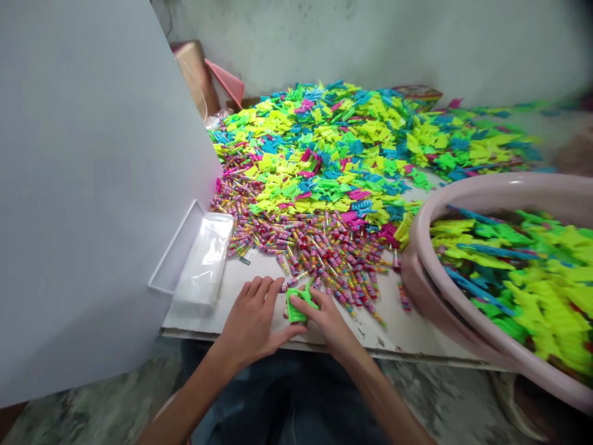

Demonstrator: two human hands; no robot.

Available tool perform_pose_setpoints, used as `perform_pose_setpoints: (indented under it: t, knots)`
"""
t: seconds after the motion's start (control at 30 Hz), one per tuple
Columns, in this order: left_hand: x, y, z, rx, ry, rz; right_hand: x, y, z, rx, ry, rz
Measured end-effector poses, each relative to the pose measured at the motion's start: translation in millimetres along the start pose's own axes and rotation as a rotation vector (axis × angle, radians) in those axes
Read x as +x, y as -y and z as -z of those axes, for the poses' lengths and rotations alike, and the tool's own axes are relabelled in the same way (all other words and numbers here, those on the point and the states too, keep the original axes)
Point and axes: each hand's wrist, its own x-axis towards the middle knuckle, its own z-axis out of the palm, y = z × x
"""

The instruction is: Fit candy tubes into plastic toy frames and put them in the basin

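At the front edge of the table [393, 337], the right hand [324, 314] is partly closed, thumb and fingers gripping a bright green plastic piece [296, 309]. The left hand [256, 315] is open beside it, palm down, fingers together and thumb stretched toward the green piece; whether the thumb touches it, I cannot tell. Just beyond the hands spreads a heap of small candy tubes [315, 247], pink, red and yellow. Behind that lies a larger pile of plastic pieces [324, 148] in yellow, green, blue and pink. Left of the tubes lies a stack of clear plastic bags [204, 259], near a large white panel [92, 185]. On the right, a pink basin [430, 198] holds more coloured pieces [542, 290].
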Motion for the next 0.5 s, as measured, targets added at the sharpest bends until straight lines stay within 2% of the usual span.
perform_pose_setpoints:
  t: [0.13, 0.27, 0.5]
  knots:
    - [-1.6, -4.8, -2.9, 0.038, -0.034, 0.017, -0.2, 1.5, 2.9, -0.005, 0.001, 0.002]
    - [-2.6, -3.5, -3.6, -0.004, -0.018, -0.004, -3.6, 0.5, 2.9, 0.030, 0.049, -0.032]
    - [-2.8, -5.6, -5.7, -0.058, 0.000, -0.009, -7.4, -2.7, 4.6, -0.011, 0.024, 0.001]
